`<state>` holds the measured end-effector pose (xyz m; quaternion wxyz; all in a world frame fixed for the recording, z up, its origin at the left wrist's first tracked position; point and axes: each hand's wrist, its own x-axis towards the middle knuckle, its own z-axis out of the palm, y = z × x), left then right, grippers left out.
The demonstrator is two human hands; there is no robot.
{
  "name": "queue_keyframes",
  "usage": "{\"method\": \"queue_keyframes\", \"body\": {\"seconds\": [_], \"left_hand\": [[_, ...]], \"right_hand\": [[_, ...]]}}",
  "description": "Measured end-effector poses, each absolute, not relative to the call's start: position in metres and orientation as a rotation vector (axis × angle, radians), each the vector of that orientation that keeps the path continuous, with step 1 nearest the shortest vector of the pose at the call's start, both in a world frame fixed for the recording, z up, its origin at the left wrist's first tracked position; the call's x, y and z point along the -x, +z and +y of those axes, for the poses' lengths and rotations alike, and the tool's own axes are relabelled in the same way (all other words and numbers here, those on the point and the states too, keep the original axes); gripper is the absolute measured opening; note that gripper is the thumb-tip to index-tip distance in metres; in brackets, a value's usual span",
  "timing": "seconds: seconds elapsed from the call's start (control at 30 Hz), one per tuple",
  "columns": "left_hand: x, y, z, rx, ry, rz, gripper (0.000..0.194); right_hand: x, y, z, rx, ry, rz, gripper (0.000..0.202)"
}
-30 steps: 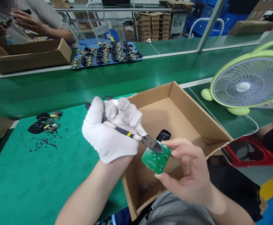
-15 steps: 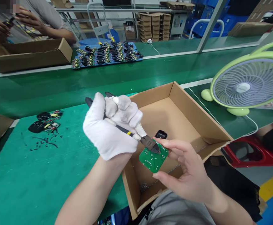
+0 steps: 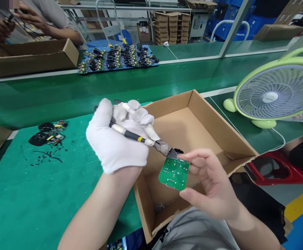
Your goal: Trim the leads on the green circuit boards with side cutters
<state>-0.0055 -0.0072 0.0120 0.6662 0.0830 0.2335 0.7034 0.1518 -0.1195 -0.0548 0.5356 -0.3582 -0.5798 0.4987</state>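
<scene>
My left hand (image 3: 120, 139), in a white glove, is wrapped round cutting pliers (image 3: 164, 147) with taped handles. Their dark jaws lie at the top edge of a green circuit board (image 3: 174, 173). Bare, my right hand (image 3: 208, 184) holds that board between thumb and fingers, its soldered face toward me. Just behind the board a black part (image 3: 178, 151) shows, mostly hidden. All of this is above an open cardboard box (image 3: 177, 128) with small metal clippings (image 3: 159, 207) near its front corner.
Black housings with boards (image 3: 47, 133) and dark scraps (image 3: 48, 155) lie on the green mat (image 3: 49, 205). A blue tray of assemblies (image 3: 117, 57) stands beyond. At the right is a green fan (image 3: 269, 97). A person's hands (image 3: 28, 19) work behind another box (image 3: 31, 60).
The board has tilted and turned in my right hand, and the plier jaws have moved from over its face to its top edge. My left hand has shifted slightly left and up.
</scene>
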Motion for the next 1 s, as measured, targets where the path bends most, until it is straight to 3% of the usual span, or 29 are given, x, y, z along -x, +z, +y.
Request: {"method": "queue_keyframes", "body": {"seconds": [0.33,1.0], "left_hand": [[0.0018,0.0105,-0.0060,-0.207,1.516,0.524,0.048],[0.0035,0.0123,-0.0024,-0.155,1.472,0.603,0.042]], "right_hand": [[-0.1536,-0.0543,-0.1179,0.786,1.339,-1.328,0.041],[-0.1546,-0.0527,-0.1168,0.756,1.396,-1.225,0.035]]}}
